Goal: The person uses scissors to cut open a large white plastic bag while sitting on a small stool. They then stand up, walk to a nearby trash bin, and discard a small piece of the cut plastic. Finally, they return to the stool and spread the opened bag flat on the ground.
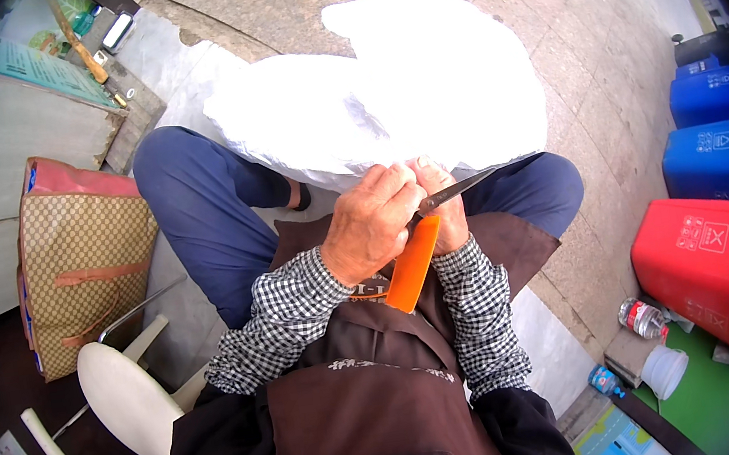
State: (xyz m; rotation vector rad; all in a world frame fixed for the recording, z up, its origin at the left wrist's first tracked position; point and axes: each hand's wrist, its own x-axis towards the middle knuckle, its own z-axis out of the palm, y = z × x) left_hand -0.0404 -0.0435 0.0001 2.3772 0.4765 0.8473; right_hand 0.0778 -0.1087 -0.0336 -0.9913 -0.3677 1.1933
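Over my lap and knees lies a big bundle of white cloth-like material (456, 80), so bright that its folds barely show. At its near edge my left hand (377, 217) is closed, fingers curled and pinching where the material ends. Beside it, almost touching, my right hand (448, 222) is closed too, its fingertips at the same edge. Scissors with an orange handle (413, 267) and a dark blade rest across the right palm, the blade pointing right along the cloth. Part of their grip is hidden between the hands.
At my left stand a patterned tan bag (87, 261) and a cream chair (126, 398). On the right are a red bin (706, 263), blue bins (713, 159), a plastic bottle (641, 318) and a white tub (664, 372). Paving (579, 46) stretches ahead.
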